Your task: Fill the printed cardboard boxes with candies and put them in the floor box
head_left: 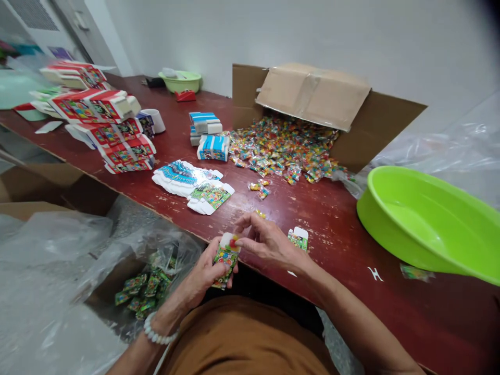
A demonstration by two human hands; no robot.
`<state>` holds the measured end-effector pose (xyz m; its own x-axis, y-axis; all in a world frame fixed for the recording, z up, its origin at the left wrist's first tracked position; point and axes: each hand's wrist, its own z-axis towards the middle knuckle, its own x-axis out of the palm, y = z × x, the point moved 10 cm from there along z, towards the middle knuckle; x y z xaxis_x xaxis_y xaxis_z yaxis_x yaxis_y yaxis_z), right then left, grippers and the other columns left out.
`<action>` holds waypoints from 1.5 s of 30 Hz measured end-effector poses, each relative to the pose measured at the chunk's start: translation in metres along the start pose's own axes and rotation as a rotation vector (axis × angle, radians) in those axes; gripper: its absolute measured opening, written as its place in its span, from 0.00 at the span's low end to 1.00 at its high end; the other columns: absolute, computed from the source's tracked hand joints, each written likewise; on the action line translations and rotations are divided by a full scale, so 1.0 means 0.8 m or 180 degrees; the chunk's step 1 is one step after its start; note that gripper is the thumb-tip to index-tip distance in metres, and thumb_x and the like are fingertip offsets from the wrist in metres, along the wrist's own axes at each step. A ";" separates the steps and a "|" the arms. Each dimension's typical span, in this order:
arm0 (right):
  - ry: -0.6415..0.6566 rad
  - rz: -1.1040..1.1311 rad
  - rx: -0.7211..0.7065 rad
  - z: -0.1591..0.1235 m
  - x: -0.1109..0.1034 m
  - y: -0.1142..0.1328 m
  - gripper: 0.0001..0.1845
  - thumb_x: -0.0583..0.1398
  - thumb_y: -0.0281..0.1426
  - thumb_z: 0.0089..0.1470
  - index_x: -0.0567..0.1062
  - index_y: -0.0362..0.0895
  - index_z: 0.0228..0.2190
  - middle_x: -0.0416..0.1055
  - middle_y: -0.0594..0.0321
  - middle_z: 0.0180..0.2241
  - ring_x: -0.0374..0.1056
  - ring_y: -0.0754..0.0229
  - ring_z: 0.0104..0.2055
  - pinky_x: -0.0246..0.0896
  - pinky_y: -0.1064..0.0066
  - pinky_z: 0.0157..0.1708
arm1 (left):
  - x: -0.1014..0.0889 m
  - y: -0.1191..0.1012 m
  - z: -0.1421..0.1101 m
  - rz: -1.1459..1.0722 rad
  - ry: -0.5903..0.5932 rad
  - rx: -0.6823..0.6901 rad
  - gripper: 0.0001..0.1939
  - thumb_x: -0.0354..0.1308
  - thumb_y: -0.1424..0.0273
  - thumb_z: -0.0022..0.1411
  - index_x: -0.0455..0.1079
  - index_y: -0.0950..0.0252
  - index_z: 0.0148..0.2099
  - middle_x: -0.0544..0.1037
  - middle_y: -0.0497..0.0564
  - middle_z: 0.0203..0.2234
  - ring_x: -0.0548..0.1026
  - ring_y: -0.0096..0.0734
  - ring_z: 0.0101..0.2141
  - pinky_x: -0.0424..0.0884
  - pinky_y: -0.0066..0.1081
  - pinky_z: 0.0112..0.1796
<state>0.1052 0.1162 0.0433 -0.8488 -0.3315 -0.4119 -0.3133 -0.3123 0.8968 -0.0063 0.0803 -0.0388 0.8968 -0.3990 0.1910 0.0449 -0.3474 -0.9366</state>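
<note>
My left hand is wrapped round a small green printed candy box, held upright at the table's front edge with its top end open. At that opening, the fingertips of my right hand pinch a small wrapped candy, partly red. A yellow wrapped candy lies just behind my right hand. To the right of it, another green candy box rests on the table with its flap up. A few more candy packets lie farther back.
A tipped cardboard box spills a heap of wrapped candies at the back. Flat cartons and banded carton stacks stand left. A green basin sits right. Below left, a lined carton holds filled green boxes.
</note>
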 end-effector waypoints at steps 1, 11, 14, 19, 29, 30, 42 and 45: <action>-0.0130 0.0174 0.0136 0.000 -0.007 -0.006 0.13 0.63 0.32 0.58 0.70 0.45 0.44 0.67 0.69 0.28 0.61 0.65 0.26 0.55 0.73 0.27 | 0.000 -0.001 0.000 -0.0100 -0.0047 0.0017 0.23 0.58 0.70 0.53 0.62 0.62 0.52 0.78 0.45 0.27 0.74 0.28 0.21 0.68 0.27 0.25; -0.0329 0.1770 0.0768 -0.014 0.007 -0.050 0.21 0.70 0.42 0.50 0.73 0.45 0.41 0.71 0.66 0.32 0.65 0.65 0.29 0.62 0.72 0.30 | 0.008 0.000 0.002 -0.1286 -0.0349 -0.0129 0.26 0.59 0.48 0.59 0.71 0.67 0.44 0.81 0.55 0.25 0.76 0.35 0.21 0.73 0.31 0.24; 0.0033 0.2392 0.1093 -0.021 0.044 -0.054 0.25 0.71 0.42 0.47 0.71 0.46 0.43 0.73 0.66 0.33 0.68 0.65 0.25 0.65 0.72 0.26 | 0.009 -0.001 0.005 -0.1100 -0.0498 -0.0051 0.24 0.63 0.50 0.56 0.73 0.68 0.40 0.80 0.52 0.23 0.74 0.32 0.20 0.72 0.29 0.22; -0.0444 0.1790 0.0633 -0.019 0.034 -0.047 0.15 0.67 0.44 0.54 0.76 0.45 0.34 0.74 0.63 0.33 0.68 0.65 0.23 0.65 0.72 0.23 | 0.013 -0.010 0.010 -0.1047 -0.0474 0.0152 0.23 0.66 0.53 0.56 0.73 0.66 0.44 0.78 0.49 0.22 0.73 0.30 0.19 0.71 0.26 0.18; -0.0335 0.1915 0.0741 -0.014 0.042 -0.039 0.13 0.66 0.41 0.55 0.78 0.43 0.30 0.79 0.59 0.35 0.66 0.66 0.20 0.67 0.70 0.19 | 0.024 -0.010 0.014 -0.1873 -0.0284 -0.0172 0.30 0.51 0.49 0.68 0.69 0.67 0.59 0.78 0.50 0.21 0.74 0.32 0.15 0.71 0.28 0.17; -0.0284 0.2159 0.0873 -0.013 0.047 -0.041 0.15 0.66 0.43 0.54 0.77 0.43 0.30 0.79 0.59 0.34 0.65 0.65 0.19 0.67 0.70 0.17 | 0.023 -0.010 0.014 -0.1795 -0.0297 -0.0135 0.32 0.51 0.47 0.67 0.69 0.68 0.59 0.79 0.51 0.21 0.74 0.32 0.15 0.71 0.29 0.17; -0.0304 0.0650 -0.0177 -0.019 0.051 -0.018 0.07 0.64 0.38 0.60 0.78 0.49 0.39 0.71 0.57 0.48 0.70 0.56 0.51 0.70 0.62 0.48 | -0.008 0.000 0.014 -0.1731 -0.0828 -0.0120 0.22 0.64 0.66 0.55 0.73 0.67 0.52 0.82 0.51 0.34 0.77 0.31 0.21 0.72 0.28 0.16; -0.0334 0.0160 -0.0113 -0.025 0.036 -0.026 0.13 0.65 0.36 0.59 0.76 0.51 0.46 0.69 0.57 0.51 0.69 0.55 0.51 0.68 0.62 0.50 | -0.052 -0.006 -0.001 -0.1161 -0.1054 0.0054 0.26 0.62 0.61 0.56 0.70 0.64 0.55 0.81 0.47 0.27 0.74 0.32 0.20 0.71 0.30 0.18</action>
<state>0.0959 0.0959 0.0096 -0.9036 -0.2531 -0.3456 -0.2553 -0.3296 0.9089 -0.0438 0.0979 -0.0424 0.9129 0.0383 0.4064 0.3868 -0.3993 -0.8312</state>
